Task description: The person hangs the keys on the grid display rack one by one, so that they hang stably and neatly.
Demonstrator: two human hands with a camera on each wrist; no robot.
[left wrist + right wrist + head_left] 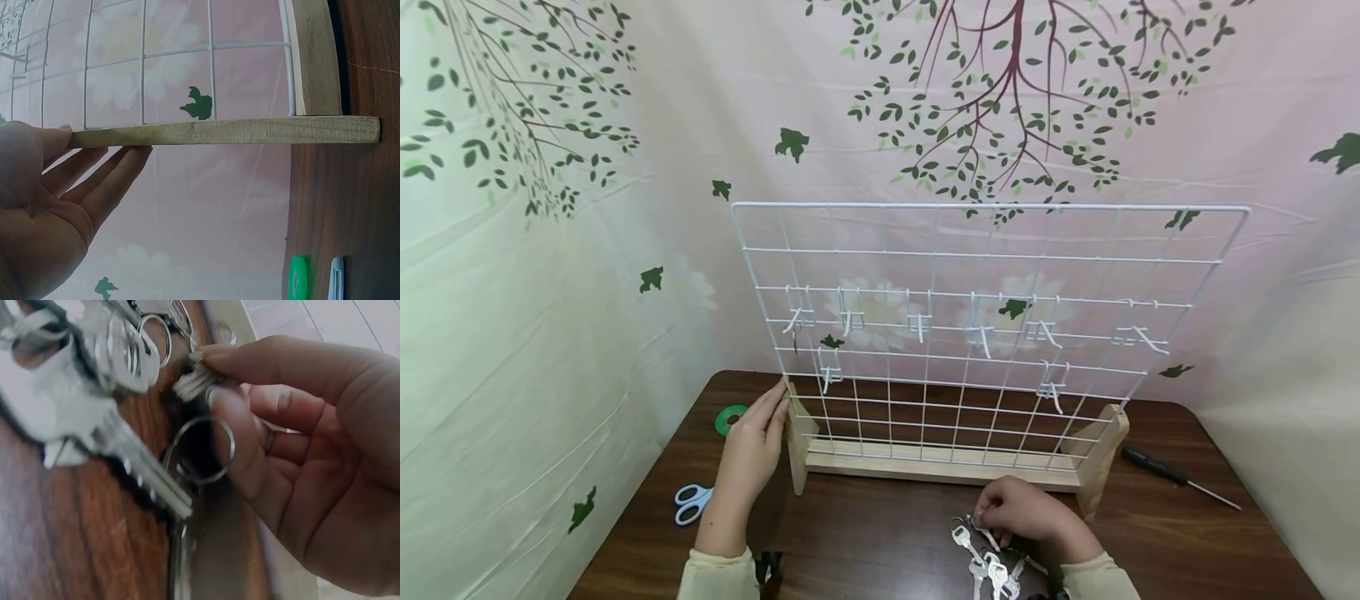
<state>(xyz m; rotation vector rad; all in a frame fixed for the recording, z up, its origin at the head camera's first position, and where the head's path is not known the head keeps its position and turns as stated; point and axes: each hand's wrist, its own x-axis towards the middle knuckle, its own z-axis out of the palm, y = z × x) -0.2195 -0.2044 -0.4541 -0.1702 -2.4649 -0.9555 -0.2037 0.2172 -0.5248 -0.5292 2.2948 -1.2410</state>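
Several flat silver metal keys (997, 573) lie in a loose cluster on the dark brown wood-grain table (865, 533), just in front of the pale wooden foot bar (940, 472) of a display stand. At the cluster's edge the right hand (1018, 510) has thumb and forefinger together, pinching what looks like a silver key (195, 384), blurred at close range, with a thin silver wire ring (233, 447) beside the fingers. Such a fingertip hold could let the metal slip, and rings lying this close could hook a neighbour and drag it along; an uneven push might also shift the stand. The right hand bends low, fingers angled down and leftward. Beyond it rises the white wire grid (925, 204), carrying white hooks (985, 340). The left hand (754, 446) reaches forward, pinching the pale wooden left upright (250, 131) near its top between thumb and nearly straight fingers. Farther out, a black-handled screwdriver (1155, 467) lies to the right, a green tape roll (722, 421) and light-blue-handled scissors (702, 497) to the left
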